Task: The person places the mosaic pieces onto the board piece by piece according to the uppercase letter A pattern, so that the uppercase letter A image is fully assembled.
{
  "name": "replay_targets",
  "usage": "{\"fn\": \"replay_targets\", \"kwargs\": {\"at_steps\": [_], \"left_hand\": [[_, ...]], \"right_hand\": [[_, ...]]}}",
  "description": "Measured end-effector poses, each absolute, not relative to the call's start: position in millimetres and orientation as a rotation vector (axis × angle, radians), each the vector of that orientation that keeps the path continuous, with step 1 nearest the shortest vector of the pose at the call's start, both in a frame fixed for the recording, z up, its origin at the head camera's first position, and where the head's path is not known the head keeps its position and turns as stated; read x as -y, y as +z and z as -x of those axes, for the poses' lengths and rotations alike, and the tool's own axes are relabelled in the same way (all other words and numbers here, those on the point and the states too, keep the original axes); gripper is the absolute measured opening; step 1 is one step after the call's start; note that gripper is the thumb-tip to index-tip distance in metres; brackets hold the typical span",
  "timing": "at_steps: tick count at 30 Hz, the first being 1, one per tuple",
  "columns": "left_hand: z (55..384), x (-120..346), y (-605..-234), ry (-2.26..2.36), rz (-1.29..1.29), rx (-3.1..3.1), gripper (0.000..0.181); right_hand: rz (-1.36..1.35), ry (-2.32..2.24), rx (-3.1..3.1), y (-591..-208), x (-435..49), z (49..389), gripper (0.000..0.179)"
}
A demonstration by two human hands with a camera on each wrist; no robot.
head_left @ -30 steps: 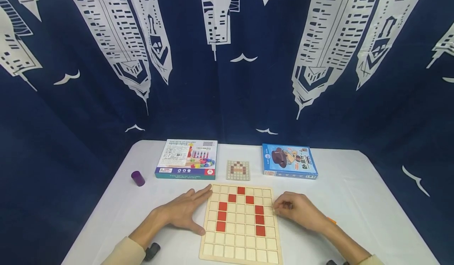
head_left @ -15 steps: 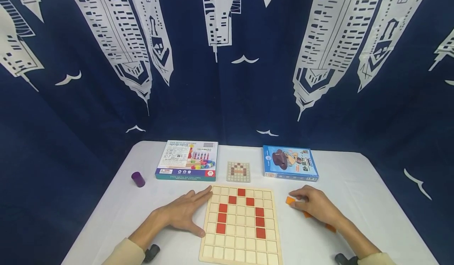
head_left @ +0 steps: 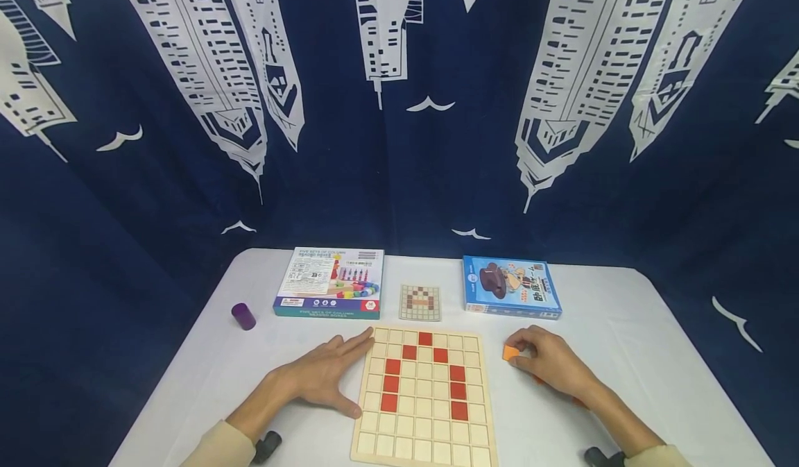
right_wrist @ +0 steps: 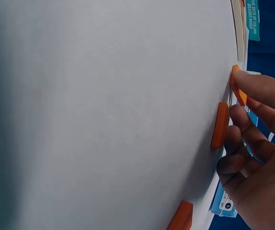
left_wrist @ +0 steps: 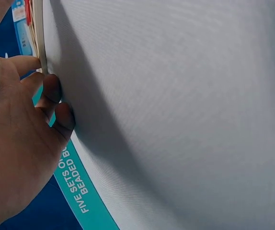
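My left hand [head_left: 324, 373] rests with fingers spread along the left side of a wooden grid board [head_left: 423, 408], its fingertips and thumb touching the edge. Several red square tiles [head_left: 390, 384] sit in the board's cells, forming an arch. To the right of the board, my right hand [head_left: 549, 361] pinches an orange tile [head_left: 510, 352] between thumb and finger, low over the table. In the right wrist view, another orange tile [right_wrist: 219, 125] lies just below the fingers, and a further orange tile [right_wrist: 181, 216] is nearer the wrist; the hand partly covers these in the head view.
Behind the board lies a small pattern card [head_left: 420, 303]. A beaded boxes set [head_left: 329, 283] is at the back left and a blue game box [head_left: 512, 286] at the back right. A purple cylinder [head_left: 243, 316] lies on the white table [head_left: 630, 356] at left.
My right hand has moved away from the board's right edge, rightward to the orange tile, and its fingers have closed on it. The left hand stays at the board.
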State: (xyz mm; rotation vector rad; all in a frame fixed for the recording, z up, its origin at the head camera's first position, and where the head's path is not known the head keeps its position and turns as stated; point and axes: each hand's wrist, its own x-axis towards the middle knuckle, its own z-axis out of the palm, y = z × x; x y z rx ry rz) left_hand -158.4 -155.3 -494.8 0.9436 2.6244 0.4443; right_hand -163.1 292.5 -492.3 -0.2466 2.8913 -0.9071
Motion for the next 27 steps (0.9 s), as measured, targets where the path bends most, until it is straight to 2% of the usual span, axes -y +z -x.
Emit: {"fn": "replay_targets", "kwargs": {"at_steps": [16,27], "left_hand": [[158.0,156.4,-492.5,0.453,-0.934,-2.624,0.124],[157.4,156.0,-492.4,0.462,-0.932,-2.620,0.123]], "right_hand": [[0.228,-1.061,-2.850,-484.4,-283.9,165.3,0.012],[0.215,-1.375,-2.567,-476.6,-244.5,167.2,0.017]]}}
